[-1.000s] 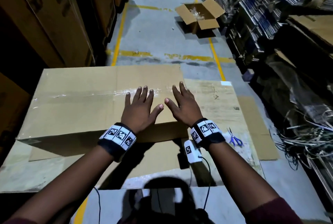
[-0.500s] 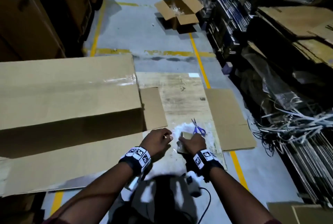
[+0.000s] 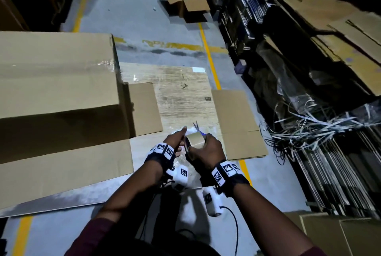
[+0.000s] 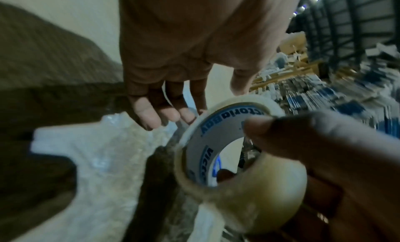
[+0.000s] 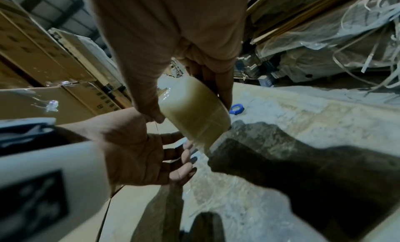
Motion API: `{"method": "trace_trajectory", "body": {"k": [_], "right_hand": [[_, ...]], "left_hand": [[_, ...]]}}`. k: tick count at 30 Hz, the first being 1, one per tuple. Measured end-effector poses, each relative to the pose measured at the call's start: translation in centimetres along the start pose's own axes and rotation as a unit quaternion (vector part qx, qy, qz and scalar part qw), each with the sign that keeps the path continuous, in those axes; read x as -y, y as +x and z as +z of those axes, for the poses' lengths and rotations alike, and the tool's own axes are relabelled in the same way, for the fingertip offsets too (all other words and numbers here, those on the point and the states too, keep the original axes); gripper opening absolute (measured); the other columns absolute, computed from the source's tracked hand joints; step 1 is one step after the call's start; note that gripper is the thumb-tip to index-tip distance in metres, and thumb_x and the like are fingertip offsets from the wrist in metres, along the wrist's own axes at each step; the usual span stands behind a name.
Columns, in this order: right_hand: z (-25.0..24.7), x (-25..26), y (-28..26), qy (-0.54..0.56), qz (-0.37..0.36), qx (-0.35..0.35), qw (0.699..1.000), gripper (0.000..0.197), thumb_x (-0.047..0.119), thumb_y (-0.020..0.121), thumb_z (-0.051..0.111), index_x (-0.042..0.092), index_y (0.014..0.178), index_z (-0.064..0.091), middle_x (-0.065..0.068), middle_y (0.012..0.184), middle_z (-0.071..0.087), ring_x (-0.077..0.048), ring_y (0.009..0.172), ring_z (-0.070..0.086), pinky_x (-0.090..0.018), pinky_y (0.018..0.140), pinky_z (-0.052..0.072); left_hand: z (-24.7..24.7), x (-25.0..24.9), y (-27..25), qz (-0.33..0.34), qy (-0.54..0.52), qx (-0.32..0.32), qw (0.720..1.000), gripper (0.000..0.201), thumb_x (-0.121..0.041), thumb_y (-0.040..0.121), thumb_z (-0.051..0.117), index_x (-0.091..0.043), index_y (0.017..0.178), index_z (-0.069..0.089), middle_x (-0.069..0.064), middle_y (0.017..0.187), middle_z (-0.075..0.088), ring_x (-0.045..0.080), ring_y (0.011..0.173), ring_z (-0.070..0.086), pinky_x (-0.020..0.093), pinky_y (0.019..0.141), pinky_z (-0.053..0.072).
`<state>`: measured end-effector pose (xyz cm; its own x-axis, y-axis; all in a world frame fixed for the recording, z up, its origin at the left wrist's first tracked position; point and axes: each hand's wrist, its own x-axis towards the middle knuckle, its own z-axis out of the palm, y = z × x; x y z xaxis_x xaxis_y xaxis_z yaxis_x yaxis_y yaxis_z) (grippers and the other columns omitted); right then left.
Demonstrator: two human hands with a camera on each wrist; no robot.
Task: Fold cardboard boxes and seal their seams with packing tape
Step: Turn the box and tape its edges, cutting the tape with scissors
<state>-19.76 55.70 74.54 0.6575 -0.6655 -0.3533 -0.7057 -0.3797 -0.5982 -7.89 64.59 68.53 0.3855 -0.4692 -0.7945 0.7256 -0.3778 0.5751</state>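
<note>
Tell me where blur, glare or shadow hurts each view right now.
Head view: dim aisle, glare on the clear tape along the big box, hands sharp. Left wrist view: the tape roll is readable, but the right hand and shelving are smeared. Right wrist view: a dark shadow falls under the roll; the left hand is soft.

A dim warehouse aisle with a grey concrete floor [image 3: 127, 18] marked by yellow lines [image 3: 208, 49]. Dark shelving [image 3: 257, 8] lines the right; tangled strapping [image 3: 309, 128] lies beside it.

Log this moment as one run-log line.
step: tape pickup | right hand: grips tape roll | left hand: fingers at roll's edge | scissors: behind roll | box: taped seam, left
</note>
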Motion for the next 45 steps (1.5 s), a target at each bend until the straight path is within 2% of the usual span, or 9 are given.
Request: {"method": "trace_trajectory", "body": {"k": [4, 8, 13, 20, 29, 33, 38, 41, 45], "right_hand": [[-2.2, -0.7, -0.5, 0.02, -0.044, 0.018, 0.999, 0.043, 0.032, 0.075, 0.085, 0.017, 0.102, 0.056, 0.005, 0.091, 0.066, -0.004, 0.072, 0.06, -0.006, 0.053, 0.04], [-3.5, -0.8, -0.8, 0.058, -0.074, 0.017, 0.995, 0.044, 0.03, 0.072, 0.087, 0.017, 0.098, 0.055, 0.006, 0.088, 0.068, 0.003, 0.07, 0.059, -0.008, 0.053, 0.04], [-4.1, 1.1, -0.8, 0.107, -0.135, 0.011, 0.985, 0.046, 0.028, 0.072, 0.09, 0.015, 0.097, 0.054, 0.009, 0.084, 0.064, -0.004, 0.069, 0.06, -0.01, 0.054, 0.041], [-4.2, 6.3, -0.3, 0.194, -0.2, 0.023, 0.96, 0.052, 0.048, 0.064, 0.093, 0.022, 0.092, 0.058, 0.002, 0.086, 0.069, -0.01, 0.072, 0.063, -0.027, 0.061, 0.052], [-3.2, 15.0, -1.2, 0.276, -0.247, 0.038, 0.928, 0.057, 0.038, 0.068, 0.093, 0.003, 0.101, 0.061, -0.019, 0.091, 0.068, -0.014, 0.074, 0.063, -0.039, 0.064, 0.053], [-3.0, 18.7, -1.6, 0.276, -0.259, 0.037, 0.925, 0.045, 0.027, 0.072, 0.093, 0.01, 0.103, 0.066, -0.013, 0.093, 0.071, -0.016, 0.078, 0.068, -0.044, 0.071, 0.059], [-1.3, 23.1, -1.5, 0.28, -0.251, 0.035, 0.926, 0.039, 0.024, 0.075, 0.091, 0.013, 0.105, 0.068, -0.007, 0.093, 0.074, -0.022, 0.081, 0.073, -0.047, 0.076, 0.063], [0.2, 25.1, -1.1, 0.291, -0.22, 0.045, 0.93, 0.042, 0.035, 0.082, 0.085, 0.002, 0.098, 0.066, -0.014, 0.087, 0.073, -0.025, 0.078, 0.071, -0.046, 0.076, 0.058], [1.9, 27.5, -0.5, 0.32, -0.186, 0.028, 0.928, 0.071, 0.061, 0.082, 0.075, -0.003, 0.074, 0.046, -0.006, 0.076, 0.039, -0.015, 0.071, 0.042, -0.032, 0.067, 0.037]], "left_hand": [[0.8, -1.7, -0.4, 0.004, -0.048, -0.031, 0.998, 0.025, -0.035, 0.088, 0.074, -0.011, 0.09, 0.067, 0.003, 0.078, 0.062, 0.017, 0.06, 0.052, 0.024, 0.058, 0.045], [1.0, -3.7, -2.0, 0.042, -0.025, -0.028, 0.998, 0.029, -0.036, 0.08, 0.082, -0.009, 0.081, 0.072, 0.008, 0.067, 0.061, 0.025, 0.059, 0.056, 0.032, 0.063, 0.047], [0.4, -7.9, -4.9, 0.166, 0.042, -0.093, 0.981, 0.012, -0.01, 0.093, 0.069, -0.005, 0.081, 0.069, 0.009, 0.072, 0.07, 0.021, 0.061, 0.061, 0.022, 0.055, 0.051], [-2.7, -13.6, -9.2, 0.281, 0.09, -0.116, 0.948, 0.018, -0.005, 0.095, 0.065, -0.004, 0.077, 0.067, -0.003, 0.059, 0.068, 0.006, 0.046, 0.063, 0.017, 0.048, 0.051], [-8.0, -20.6, -13.7, 0.301, 0.116, -0.071, 0.944, 0.023, -0.01, 0.096, 0.062, -0.007, 0.073, 0.064, -0.001, 0.056, 0.062, 0.009, 0.046, 0.055, 0.019, 0.057, 0.05], [-10.8, -22.9, -14.7, 0.329, 0.112, -0.054, 0.936, 0.018, -0.012, 0.094, 0.066, -0.004, 0.078, 0.062, 0.001, 0.055, 0.06, 0.009, 0.042, 0.054, 0.019, 0.051, 0.048], [-15.5, -25.0, -14.5, 0.379, 0.192, -0.066, 0.903, 0.021, -0.018, 0.093, 0.07, -0.005, 0.077, 0.064, 0.006, 0.067, 0.067, 0.012, 0.047, 0.059, 0.02, 0.051, 0.048], [-18.1, -26.5, -13.8, 0.429, 0.313, -0.116, 0.839, 0.019, -0.022, 0.09, 0.073, -0.008, 0.078, 0.071, 0.005, 0.069, 0.073, 0.013, 0.055, 0.067, 0.022, 0.057, 0.052], [-21.2, -29.3, -11.7, 0.439, 0.347, -0.185, 0.808, 0.021, -0.024, 0.086, 0.076, -0.014, 0.067, 0.075, 0.001, 0.064, 0.073, 0.014, 0.063, 0.071, 0.025, 0.067, 0.055]]}}
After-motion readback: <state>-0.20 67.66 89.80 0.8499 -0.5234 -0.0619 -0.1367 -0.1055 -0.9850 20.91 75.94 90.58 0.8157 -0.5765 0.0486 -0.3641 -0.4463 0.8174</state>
